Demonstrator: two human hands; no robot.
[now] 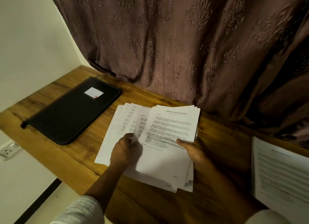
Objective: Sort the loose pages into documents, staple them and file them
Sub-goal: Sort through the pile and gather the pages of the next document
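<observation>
so far, sorting only, i judge. left hand pinches the fanned loose pages; right hand grips their top sheets, thumb over. separate stack well right of that grip; black folder up-left, closed. stapling and filing left.

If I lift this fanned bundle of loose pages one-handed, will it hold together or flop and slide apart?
Probably floppy: the loose pages are thin sheets, fanned unevenly, and no staple shows. They would likely slide apart, since the left hand and the right hand each pinch only part of the fan. The bundle is likely light.
</observation>
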